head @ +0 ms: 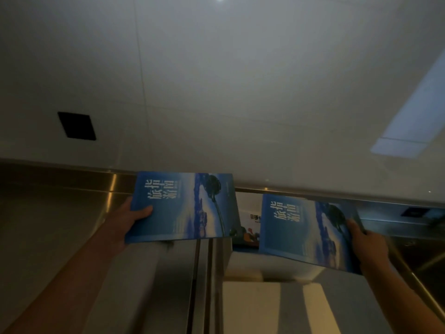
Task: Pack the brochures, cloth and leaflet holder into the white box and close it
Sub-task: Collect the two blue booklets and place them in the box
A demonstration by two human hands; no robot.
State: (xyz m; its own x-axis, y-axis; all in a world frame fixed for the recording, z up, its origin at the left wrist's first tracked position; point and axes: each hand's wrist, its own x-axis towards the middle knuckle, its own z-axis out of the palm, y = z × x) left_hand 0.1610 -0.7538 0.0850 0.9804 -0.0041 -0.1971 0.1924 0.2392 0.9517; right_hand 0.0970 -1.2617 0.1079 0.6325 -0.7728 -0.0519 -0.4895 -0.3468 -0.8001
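I hold two blue brochures up in front of me. My left hand [134,216] grips the left edge of one brochure [187,206], thumb on its cover. My right hand [366,237] grips the right edge of the second brochure [305,230]. Both covers show white lettering, blue sky and a dark tree. Below and between them lies a white box-like shape [250,307], blurred. I cannot make out the cloth or the leaflet holder.
A white wall [216,80] with a dark square opening [77,126] fills the upper view. A metal rail [72,179] runs across. Shiny metal panels [204,273] stand below. A colourful printed sheet [248,222] shows between the brochures.
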